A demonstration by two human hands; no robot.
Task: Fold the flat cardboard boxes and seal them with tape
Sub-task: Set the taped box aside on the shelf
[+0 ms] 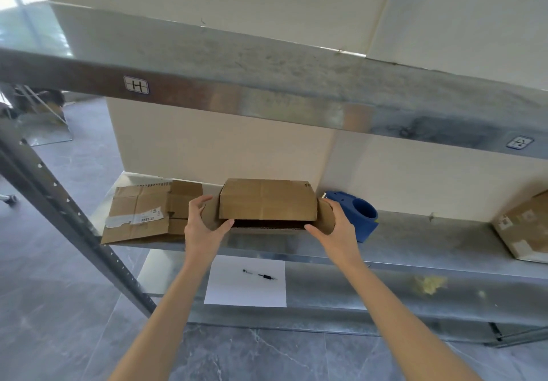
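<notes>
A brown cardboard box (pixel 267 199) stands on the middle metal shelf (pixel 415 232), its near side open with a dark gap under the top flap. My left hand (pixel 203 226) grips the box's left side flap, thumb at the lower front edge. My right hand (pixel 332 226) grips the right side flap in the same way. A flat cardboard box (pixel 142 211) with a white label lies on the shelf to the left. A blue tape dispenser (pixel 360 214) sits just right of my right hand, partly hidden behind it.
Another taped cardboard box (pixel 525 229) sits at the shelf's far right. On the lower shelf lie a white sheet of paper (pixel 246 288) and a pen (pixel 261 275). An upper shelf beam (pixel 267 95) crosses overhead. A slanted metal upright (pixel 74 223) stands at left.
</notes>
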